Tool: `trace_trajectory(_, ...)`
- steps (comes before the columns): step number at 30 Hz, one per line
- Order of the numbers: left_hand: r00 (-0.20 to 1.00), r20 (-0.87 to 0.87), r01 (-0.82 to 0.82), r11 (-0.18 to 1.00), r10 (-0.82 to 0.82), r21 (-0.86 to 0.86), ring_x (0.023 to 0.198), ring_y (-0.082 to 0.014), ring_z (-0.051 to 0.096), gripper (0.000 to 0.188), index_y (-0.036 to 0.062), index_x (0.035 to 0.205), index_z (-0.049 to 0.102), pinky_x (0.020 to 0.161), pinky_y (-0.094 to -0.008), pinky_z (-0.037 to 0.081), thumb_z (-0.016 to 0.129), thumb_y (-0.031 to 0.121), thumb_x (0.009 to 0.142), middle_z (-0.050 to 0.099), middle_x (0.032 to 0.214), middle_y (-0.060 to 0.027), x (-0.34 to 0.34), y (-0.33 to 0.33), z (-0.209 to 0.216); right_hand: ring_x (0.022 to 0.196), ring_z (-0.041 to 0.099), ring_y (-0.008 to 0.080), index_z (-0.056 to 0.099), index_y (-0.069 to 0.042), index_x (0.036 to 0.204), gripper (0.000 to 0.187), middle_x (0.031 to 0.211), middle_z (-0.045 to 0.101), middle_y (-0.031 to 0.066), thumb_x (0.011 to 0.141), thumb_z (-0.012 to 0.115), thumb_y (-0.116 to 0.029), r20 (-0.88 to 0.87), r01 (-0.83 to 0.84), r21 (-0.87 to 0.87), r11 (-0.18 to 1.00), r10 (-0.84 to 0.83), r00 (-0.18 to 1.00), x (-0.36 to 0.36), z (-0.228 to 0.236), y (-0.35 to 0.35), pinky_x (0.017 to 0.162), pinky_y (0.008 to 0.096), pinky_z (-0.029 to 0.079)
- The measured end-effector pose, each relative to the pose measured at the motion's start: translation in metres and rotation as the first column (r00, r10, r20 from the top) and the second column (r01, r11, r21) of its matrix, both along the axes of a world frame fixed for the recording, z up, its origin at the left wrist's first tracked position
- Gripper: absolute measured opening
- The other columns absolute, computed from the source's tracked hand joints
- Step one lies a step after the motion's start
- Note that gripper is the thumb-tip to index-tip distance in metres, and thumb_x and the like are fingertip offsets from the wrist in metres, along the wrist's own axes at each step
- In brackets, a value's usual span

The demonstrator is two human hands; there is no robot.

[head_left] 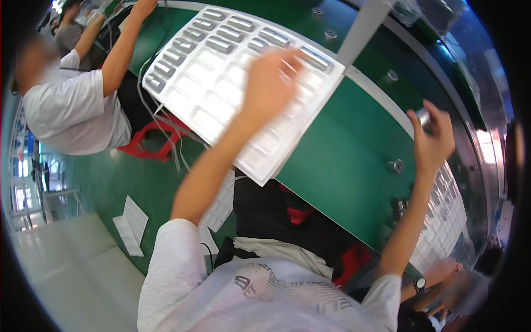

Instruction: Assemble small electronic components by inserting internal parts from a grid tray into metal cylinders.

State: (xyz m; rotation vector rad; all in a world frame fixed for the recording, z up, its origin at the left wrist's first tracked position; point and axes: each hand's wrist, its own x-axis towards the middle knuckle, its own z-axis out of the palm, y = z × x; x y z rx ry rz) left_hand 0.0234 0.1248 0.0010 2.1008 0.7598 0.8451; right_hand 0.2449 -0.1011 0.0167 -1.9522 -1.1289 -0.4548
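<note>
Holding a small metal cylinder in the right hand. Reaching over the white tray with the blurred left hand; cannot tell its grip.

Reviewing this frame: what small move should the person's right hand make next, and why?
Probably carry the silver cylinder left toward the white tray: the right hand holds it well apart from the tray, where many compartments look empty.
</note>
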Motion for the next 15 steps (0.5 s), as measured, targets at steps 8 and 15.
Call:
trace_trajectory(8, 0.928, -0.341, 0.068, 0.828, 0.152, 0.556, 0.081, -0.0338, 0.063, 0.021, 0.0020, 0.092, 0.071, 0.074, -0.0396, 0.049, 0.076, 0.014, 0.075, 0.065, 0.090, -0.0161, 0.001, 0.135, -0.060, 0.076, 0.068, 0.0253, 0.071, -0.007, 0.088, 0.025, 0.078, 0.069, 0.0120, 0.071, 0.077, -0.024, 0.117, 0.136, -0.314, 0.940, -0.103, 0.988, 0.188, -0.058, 0.046, 0.073, 0.0358, 0.051)
trace_trajectory(15, 0.999, -0.017, -0.026, 0.932, 0.034, 0.362, 0.076, -0.0245, 0.065, 0.022, -0.0009, 0.094, 0.069, 0.064, -0.0361, 0.049, 0.075, 0.015, 0.079, 0.067, 0.089, -0.0126, -0.018, 0.110, -0.056, 0.101, 0.059, 0.0412, 0.067, -0.003, 0.094, 0.022, 0.099, 0.066, 0.0205, 0.074, 0.060, -0.005, 0.108, 0.060, -0.559, 0.827, 0.001, 0.994, 0.196, -0.095, 0.072, 0.091, 0.0473, 0.047)
